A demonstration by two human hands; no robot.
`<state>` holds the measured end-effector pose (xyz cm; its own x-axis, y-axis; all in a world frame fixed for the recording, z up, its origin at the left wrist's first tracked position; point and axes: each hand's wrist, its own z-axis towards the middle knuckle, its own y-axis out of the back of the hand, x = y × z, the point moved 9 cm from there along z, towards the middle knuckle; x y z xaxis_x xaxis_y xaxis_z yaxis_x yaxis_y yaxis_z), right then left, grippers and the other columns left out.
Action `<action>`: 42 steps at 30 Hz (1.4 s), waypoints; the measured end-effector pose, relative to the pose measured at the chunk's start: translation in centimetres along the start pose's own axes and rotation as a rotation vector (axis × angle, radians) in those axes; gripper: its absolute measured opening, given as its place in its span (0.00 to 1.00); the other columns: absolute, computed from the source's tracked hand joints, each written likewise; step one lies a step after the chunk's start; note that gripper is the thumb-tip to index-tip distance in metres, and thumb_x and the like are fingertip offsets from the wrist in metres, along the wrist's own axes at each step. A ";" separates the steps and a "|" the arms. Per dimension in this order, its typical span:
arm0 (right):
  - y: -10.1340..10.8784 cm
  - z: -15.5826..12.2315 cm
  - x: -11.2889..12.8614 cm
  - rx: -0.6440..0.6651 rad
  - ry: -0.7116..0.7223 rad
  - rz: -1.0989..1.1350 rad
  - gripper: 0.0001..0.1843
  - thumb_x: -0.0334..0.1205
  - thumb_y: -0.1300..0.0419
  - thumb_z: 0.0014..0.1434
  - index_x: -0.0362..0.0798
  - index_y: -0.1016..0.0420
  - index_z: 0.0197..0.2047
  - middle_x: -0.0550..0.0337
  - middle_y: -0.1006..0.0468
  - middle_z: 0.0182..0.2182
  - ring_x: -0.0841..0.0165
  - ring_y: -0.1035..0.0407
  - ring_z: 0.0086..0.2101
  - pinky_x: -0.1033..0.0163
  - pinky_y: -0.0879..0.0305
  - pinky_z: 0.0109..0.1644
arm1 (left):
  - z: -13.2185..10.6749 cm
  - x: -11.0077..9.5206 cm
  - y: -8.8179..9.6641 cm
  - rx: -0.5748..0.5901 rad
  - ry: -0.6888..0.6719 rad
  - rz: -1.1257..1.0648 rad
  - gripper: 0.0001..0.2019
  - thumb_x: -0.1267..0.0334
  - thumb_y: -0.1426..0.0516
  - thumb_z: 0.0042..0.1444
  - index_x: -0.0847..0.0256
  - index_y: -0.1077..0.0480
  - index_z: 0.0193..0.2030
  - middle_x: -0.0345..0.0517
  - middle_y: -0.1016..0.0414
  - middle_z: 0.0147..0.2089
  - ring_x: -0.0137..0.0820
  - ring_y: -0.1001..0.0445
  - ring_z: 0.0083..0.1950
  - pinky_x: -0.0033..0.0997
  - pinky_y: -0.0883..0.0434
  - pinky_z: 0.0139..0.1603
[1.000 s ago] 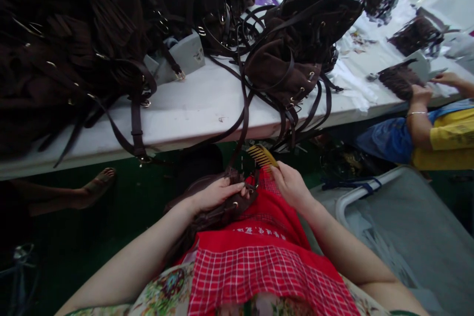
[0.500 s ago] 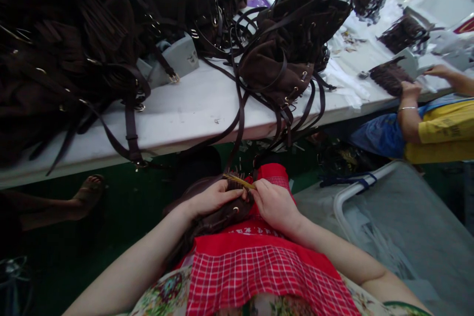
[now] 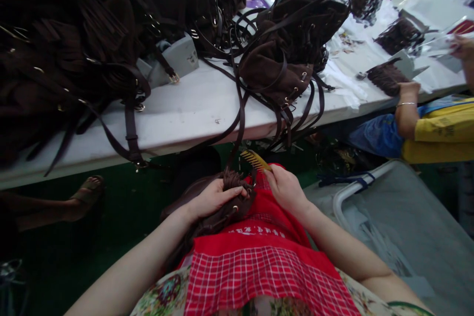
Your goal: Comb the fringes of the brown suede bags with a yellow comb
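A dark brown fringed bag [image 3: 218,210] lies on my lap over a red checked apron [image 3: 259,266]. My left hand [image 3: 213,197] presses down on the bag with fingers curled over its fringe. My right hand [image 3: 285,187] is closed on a yellow wide-toothed comb [image 3: 255,160], lifted just above and to the right of the fringe, teeth pointing away from me.
A white table [image 3: 192,108] ahead holds piles of dark brown fringed bags [image 3: 66,49] and another bag [image 3: 285,59] with straps hanging over its edge. A person in yellow [image 3: 437,128] works at the right. A grey bin [image 3: 407,227] stands right of me. A sandalled foot [image 3: 87,190] shows at left.
My right hand drew the comb down into the fringe half a second ago, then lifted it back up and to the right. My left hand stayed on the bag.
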<state>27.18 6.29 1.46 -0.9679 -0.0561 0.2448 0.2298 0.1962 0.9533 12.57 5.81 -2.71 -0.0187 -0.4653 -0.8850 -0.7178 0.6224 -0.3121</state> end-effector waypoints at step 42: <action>-0.6 -1.6 6.4 0.090 0.377 -0.152 0.12 0.39 0.54 0.67 0.48 0.32 0.39 0.56 0.25 0.33 0.68 0.31 0.33 0.66 0.45 0.34 | -1.5 -0.3 1.4 -0.278 -0.098 0.271 0.11 0.59 0.43 0.56 0.62 0.23 0.41 0.45 0.19 0.42 0.36 0.23 0.44 0.35 0.27 0.50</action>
<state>21.00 4.21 2.76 -0.8814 -0.4423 0.1657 0.0607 0.2419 0.9684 10.54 5.90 -2.38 -0.1764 -0.2368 -0.9554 -0.8571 0.5142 0.0309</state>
